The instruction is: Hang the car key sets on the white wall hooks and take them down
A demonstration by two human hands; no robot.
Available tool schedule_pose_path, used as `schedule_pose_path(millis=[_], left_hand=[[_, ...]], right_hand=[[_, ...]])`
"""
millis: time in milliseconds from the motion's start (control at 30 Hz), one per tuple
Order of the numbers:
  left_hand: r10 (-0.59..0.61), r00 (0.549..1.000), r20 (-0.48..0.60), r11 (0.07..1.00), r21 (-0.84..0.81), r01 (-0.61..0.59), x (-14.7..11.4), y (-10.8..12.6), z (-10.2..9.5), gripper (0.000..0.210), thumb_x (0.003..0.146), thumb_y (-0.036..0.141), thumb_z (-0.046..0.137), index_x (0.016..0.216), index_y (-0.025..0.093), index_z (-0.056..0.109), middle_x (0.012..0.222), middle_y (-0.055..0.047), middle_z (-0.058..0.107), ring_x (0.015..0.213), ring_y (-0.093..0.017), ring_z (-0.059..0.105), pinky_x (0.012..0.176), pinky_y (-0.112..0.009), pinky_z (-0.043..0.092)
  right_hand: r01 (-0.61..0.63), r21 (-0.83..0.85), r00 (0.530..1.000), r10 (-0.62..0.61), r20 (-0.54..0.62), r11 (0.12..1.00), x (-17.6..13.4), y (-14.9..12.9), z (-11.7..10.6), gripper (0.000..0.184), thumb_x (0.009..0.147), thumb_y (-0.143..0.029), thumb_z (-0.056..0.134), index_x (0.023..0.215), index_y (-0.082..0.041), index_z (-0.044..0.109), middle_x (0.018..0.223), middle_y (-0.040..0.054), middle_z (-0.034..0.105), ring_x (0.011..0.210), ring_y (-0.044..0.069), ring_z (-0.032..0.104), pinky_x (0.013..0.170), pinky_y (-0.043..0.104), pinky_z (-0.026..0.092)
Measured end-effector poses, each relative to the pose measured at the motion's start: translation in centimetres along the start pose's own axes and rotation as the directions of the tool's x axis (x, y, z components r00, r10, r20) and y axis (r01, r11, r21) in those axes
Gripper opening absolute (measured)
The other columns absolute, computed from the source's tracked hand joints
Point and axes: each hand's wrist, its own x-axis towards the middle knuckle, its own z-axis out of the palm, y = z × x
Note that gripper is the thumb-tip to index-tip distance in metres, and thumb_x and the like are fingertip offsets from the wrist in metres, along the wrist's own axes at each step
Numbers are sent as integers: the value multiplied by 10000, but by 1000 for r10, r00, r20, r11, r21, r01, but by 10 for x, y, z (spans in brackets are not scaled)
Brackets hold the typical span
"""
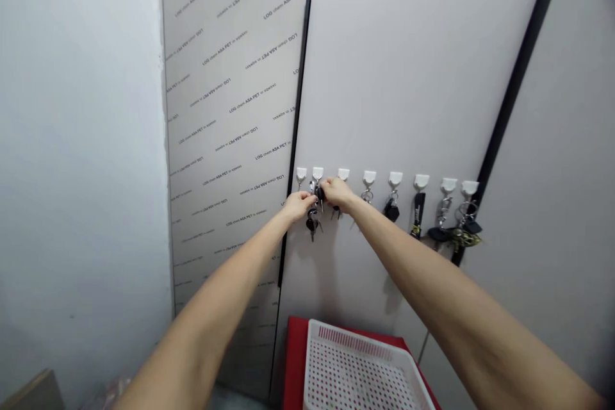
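A row of white hooks (369, 177) is fixed to a pale cabinet door, and bunches of keys hang from them. My left hand (298, 206) is closed in a pinch on a bunch of keys (312, 224) below the hooks at the left end. Close on its right, my right hand (337, 193) has its fingers closed at a dark key (321, 195) under the second hook (318, 173). The fingers partly hide the rings, so I cannot tell whether the two sets of keys are joined. Behind my right hand, another hook (343, 173) is partly covered.
Farther right hang a black key fob (391, 209), a black strap (418, 208) and a larger key bunch (464, 234). Below, a white perforated basket (314, 333) rests on a red surface (295, 352). Long black handles (521, 70) run along the cabinet doors.
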Motion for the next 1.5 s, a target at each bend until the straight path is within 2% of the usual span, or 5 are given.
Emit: schedule_pose_path(millis=[200, 600, 900, 1133, 1500], left_hand=[[-19, 1000, -4, 990, -138, 18, 3, 7, -2, 174, 596, 264, 446, 498, 122, 427, 438, 48, 399, 389, -25, 315, 429, -172, 244], [-14, 995, -101, 996, -89, 5, 18, 47, -9, 144, 610, 217, 449, 505, 118, 454, 442, 29, 460, 394, -38, 377, 443, -178, 288], [-198, 960, 198, 973, -83, 217, -85, -41, 58, 188, 627, 234, 401, 486, 111, 416, 430, 48, 358, 395, -29, 302, 419, -168, 246], [-392, 878, 274, 873, 413, 261, -150, -110, 108, 183, 614, 215, 384, 576, 115, 532, 503, 18, 469, 488, -72, 385, 462, -180, 279], [-545, 800, 250, 599, 784, 163, -176, -116, 115, 259, 622, 282, 370, 665, 161, 595, 697, -75, 597, 648, -175, 518, 531, -242, 344]], right_hand=[[-79, 350, 996, 61, 62, 933, -6, 0, 3, 174, 686, -277, 343, 653, -137, 441, 462, -21, 443, 369, 65, 438, 371, 179, 355], [41, 424, 998, -17, -62, 905, 3, -28, -17, 134, 679, -196, 362, 600, -128, 447, 390, -51, 390, 316, 33, 370, 348, 161, 338], [-219, 550, 951, 50, 305, 806, -113, 84, -2, 221, 629, -370, 414, 630, -149, 398, 336, -89, 332, 309, 47, 364, 340, 167, 288], [-523, 418, 818, 300, 491, 743, -182, 177, 33, 213, 541, -338, 463, 595, -168, 347, 387, -92, 379, 321, 30, 335, 342, 153, 228], [-386, 189, 861, 279, 425, 903, -225, 228, 71, 79, 510, -127, 346, 489, -172, 407, 398, -58, 390, 391, 68, 369, 394, 181, 259]])
